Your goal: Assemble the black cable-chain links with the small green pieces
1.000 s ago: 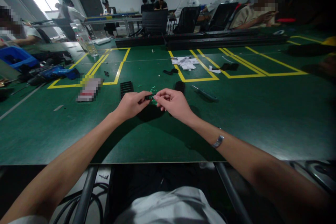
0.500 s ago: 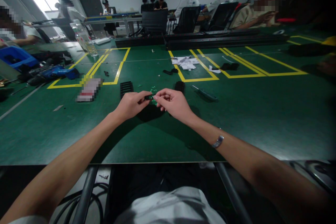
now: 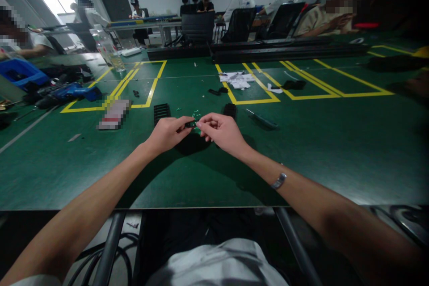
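My left hand [image 3: 170,133] pinches a small dark piece [image 3: 191,124] between thumb and fingers, just above the green table. Against its right end, my right hand [image 3: 219,129] has thumb and forefinger pressed together; whatever lies between those fingertips is too small to make out. Several small shiny green bits [image 3: 196,114] lie right behind the fingertips. A black slotted part [image 3: 161,114] rests behind my left hand, and a second black part [image 3: 229,109] sits behind my right hand, partly covered by it.
To the right lies a screwdriver [image 3: 263,119]. Crumpled white paper [image 3: 237,80] and black scraps [image 3: 217,91] are farther back. On the left are a blurred-out flat object [image 3: 114,114], a blue power tool [image 3: 72,94] and a bottle [image 3: 115,56]. Long black bars [image 3: 268,53] cross the far side.
Almost nothing differs. Both hands keep their places and their pinch, with at most a very slight shift at the fingertips.
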The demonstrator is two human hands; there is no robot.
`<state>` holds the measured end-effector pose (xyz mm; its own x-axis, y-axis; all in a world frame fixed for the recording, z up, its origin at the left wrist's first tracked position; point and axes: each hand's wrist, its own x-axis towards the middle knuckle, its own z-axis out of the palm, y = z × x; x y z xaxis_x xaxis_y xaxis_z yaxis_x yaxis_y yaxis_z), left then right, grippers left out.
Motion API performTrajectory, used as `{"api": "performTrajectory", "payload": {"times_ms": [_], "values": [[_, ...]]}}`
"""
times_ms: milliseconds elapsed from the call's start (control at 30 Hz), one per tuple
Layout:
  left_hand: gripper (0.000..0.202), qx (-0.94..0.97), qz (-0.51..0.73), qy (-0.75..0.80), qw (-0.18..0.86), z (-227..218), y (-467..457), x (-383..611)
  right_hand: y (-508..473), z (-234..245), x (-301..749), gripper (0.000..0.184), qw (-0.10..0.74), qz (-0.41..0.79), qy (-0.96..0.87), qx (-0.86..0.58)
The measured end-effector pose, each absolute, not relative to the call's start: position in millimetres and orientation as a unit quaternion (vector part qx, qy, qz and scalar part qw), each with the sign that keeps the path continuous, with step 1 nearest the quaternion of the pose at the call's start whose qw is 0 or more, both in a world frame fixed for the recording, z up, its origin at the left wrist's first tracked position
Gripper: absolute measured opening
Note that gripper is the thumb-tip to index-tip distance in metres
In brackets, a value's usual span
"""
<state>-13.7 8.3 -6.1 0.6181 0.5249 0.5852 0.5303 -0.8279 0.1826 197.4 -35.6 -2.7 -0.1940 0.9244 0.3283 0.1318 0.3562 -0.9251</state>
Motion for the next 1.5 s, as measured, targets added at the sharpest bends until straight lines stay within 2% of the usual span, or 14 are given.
{"api": "performTrajectory", "payload": {"times_ms": [1500], "values": [[0.028,-0.898,-0.329,-0.292,0.002,-6.2,8.5,-13.9,-36.2,-2.5,196.8,0.024,0.489,0.404,-0.658,-0.406]]}}
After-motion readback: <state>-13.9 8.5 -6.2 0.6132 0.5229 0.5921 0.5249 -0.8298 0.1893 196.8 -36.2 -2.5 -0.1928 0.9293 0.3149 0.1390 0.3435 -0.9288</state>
